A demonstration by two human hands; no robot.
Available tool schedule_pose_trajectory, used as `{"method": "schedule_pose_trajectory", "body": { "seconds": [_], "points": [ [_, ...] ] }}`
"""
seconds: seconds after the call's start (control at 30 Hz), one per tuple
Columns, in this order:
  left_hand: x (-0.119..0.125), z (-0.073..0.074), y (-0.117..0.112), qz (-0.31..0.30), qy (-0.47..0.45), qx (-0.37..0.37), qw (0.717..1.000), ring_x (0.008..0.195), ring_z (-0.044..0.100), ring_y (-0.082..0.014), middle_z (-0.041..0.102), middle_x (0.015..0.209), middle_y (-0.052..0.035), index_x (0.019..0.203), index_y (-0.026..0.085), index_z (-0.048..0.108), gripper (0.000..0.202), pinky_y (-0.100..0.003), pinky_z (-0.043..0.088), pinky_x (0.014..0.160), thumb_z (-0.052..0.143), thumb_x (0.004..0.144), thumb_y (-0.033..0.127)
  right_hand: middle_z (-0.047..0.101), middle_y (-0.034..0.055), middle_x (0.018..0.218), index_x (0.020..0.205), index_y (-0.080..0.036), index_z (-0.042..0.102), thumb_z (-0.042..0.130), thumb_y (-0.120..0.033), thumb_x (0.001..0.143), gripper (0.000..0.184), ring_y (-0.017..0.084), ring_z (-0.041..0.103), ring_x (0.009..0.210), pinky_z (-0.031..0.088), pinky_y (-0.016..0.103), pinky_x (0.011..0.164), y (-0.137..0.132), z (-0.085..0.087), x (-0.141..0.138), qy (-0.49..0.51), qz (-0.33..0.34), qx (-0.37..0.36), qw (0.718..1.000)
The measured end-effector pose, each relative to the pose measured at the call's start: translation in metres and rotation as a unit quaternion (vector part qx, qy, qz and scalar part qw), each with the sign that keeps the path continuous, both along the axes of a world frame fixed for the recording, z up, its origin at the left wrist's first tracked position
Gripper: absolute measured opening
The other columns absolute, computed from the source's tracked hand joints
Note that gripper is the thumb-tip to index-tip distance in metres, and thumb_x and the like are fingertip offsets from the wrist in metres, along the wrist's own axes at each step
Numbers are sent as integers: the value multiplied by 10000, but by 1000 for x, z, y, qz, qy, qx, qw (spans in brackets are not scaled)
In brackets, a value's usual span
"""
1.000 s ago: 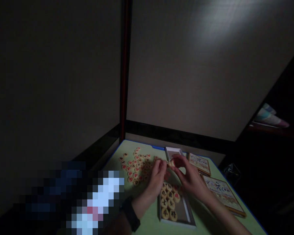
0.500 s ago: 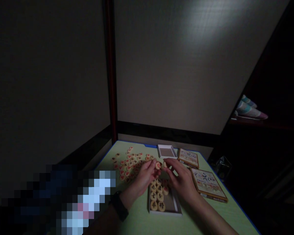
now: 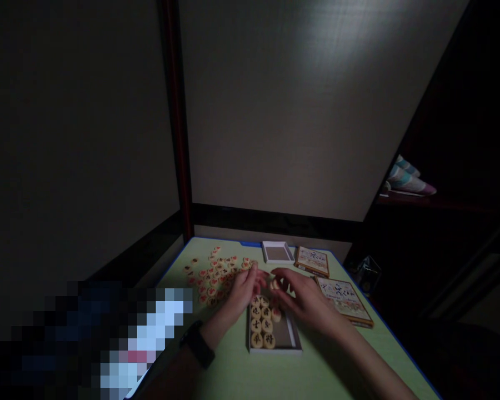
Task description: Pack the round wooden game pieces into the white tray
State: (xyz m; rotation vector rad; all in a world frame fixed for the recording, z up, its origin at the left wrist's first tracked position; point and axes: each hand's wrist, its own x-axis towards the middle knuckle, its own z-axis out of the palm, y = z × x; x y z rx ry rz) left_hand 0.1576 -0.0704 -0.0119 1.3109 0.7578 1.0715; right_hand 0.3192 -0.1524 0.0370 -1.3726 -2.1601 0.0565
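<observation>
At a green table point(image 3: 219, 364), a person's right hand point(image 3: 284, 286) is pinching at least one pale disc point(image 3: 274, 284) between thumb and fingers above the far end of a shallow tray point(image 3: 281, 336), while the left hand point(image 3: 245, 284) is hovering beside it, fingers curling; whether they are gripping anything, one cannot tell. The step appears to be filling the tray; the next move seems to be calling for a level lowering near the red-marked disc point(image 3: 276, 315). Thick and round, black-marked discs point(image 3: 269, 340) are standing along the tray's left side, and loose discs point(image 3: 211, 291) are lying farther left.
</observation>
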Motion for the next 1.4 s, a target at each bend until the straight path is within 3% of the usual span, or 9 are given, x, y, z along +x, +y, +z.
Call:
{"method": "schedule_pose_trajectory", "body": {
  "seconds": [0.07, 0.13, 0.23, 0.3, 0.4, 0.6, 0.93, 1.17, 1.4],
  "points": [
    [-4, 0, 4, 65, 85, 74, 991, 570, 529, -127, 612, 648, -32, 738, 152, 627, 566, -244, 395, 556, 396, 881, 649, 683, 55, 890, 1122, -192, 545, 516, -256, 933, 202, 176, 638, 772, 464, 260, 683, -12, 1, 5, -56, -25, -45, 997],
    [-9, -1, 6, 102, 208, 170, 958, 676, 592, -155, 659, 711, -39, 748, 174, 631, 450, -267, 437, 663, 360, 949, 471, 683, 57, 848, 1035, -179, 578, 495, -207, 934, 134, 175, 636, 734, 436, 249, 645, -22, -5, 5, -119, -42, -68, 990],
    [-12, -3, 1, 90, 388, 313, 862, 829, 626, -192, 702, 818, -64, 753, 180, 641, 374, -321, 441, 819, 347, 964, 273, 702, 96, 917, 1065, -156, 597, 488, -130, 924, 180, 196, 658, 787, 437, 255, 670, -30, -21, -3, -210, -55, -69, 974],
    [-11, -4, -5, 76, 448, 377, 807, 875, 621, -208, 708, 843, -76, 767, 174, 656, 391, -352, 425, 884, 331, 975, 240, 704, 117, 987, 1115, -147, 597, 503, -88, 904, 238, 212, 664, 853, 450, 264, 718, -29, -30, -8, -252, -65, -67, 963],
    [-7, -6, -12, 60, 470, 421, 773, 890, 607, -211, 709, 844, -62, 792, 179, 673, 394, -367, 417, 902, 337, 986, 245, 705, 123, 997, 1153, -137, 599, 508, -50, 887, 295, 220, 661, 897, 461, 268, 760, -25, -38, -11, -270, -82, -77, 956],
    [-5, -7, -17, 52, 473, 434, 765, 913, 588, -215, 714, 870, -44, 800, 182, 699, 379, -395, 393, 938, 371, 981, 245, 680, 119, 1039, 1153, -138, 619, 457, -98, 930, 279, 221, 654, 942, 477, 281, 819, -24, -40, -6, -185, -93, -94, 974],
    [-5, -3, -21, 43, 485, 429, 760, 913, 595, -217, 726, 880, -57, 821, 174, 721, 395, -399, 401, 942, 369, 981, 254, 610, 108, 1010, 1126, -144, 605, 412, -147, 935, 272, 180, 643, 837, 467, 258, 737, -27, -34, -1, -91, -96, -160, 978],
    [-5, -5, -21, 28, 486, 440, 755, 895, 587, -225, 722, 857, -50, 801, 177, 705, 385, -403, 410, 894, 366, 975, 235, 612, 81, 941, 1018, -166, 620, 415, -109, 916, 236, 158, 630, 771, 421, 240, 666, -24, -36, -6, -122, -144, -157, 969],
    [-5, -5, -21, 21, 486, 430, 760, 916, 588, -229, 722, 879, -54, 814, 178, 705, 392, -412, 405, 917, 355, 979, 244, 618, 87, 953, 1055, -165, 620, 421, -120, 911, 251, 172, 636, 787, 416, 249, 665, -22, -34, -8, -173, -158, -152, 960]
  ]
}}
